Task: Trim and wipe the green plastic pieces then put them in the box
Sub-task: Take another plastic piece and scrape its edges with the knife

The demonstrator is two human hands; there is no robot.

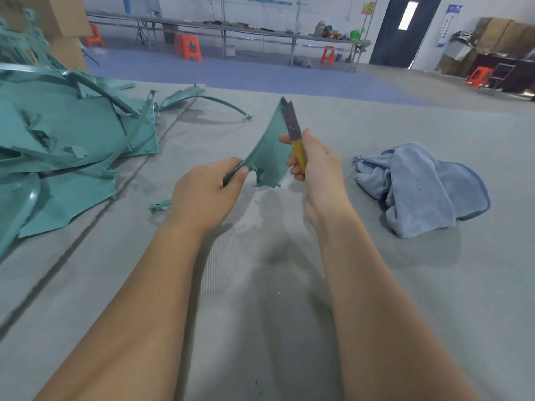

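**Green plastic piece: trimming under way, wiping and boxing still ahead**

Green plastic piece [267,151] is standing above the counter [376,285] — my left hand [202,195] is pinching its lower corner, my right hand [315,163] is grasping the knife [293,134] along its edge. The cloth [419,189] is lying unused; a pile of green pieces [63,140] is waiting — I'm seeing no box.

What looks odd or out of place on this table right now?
The knife blade in the right hand looks rusty or dirty. A small green offcut lies loose near the left hand, which holds the green piece. The blue cloth is crumpled. Otherwise nothing stands out.
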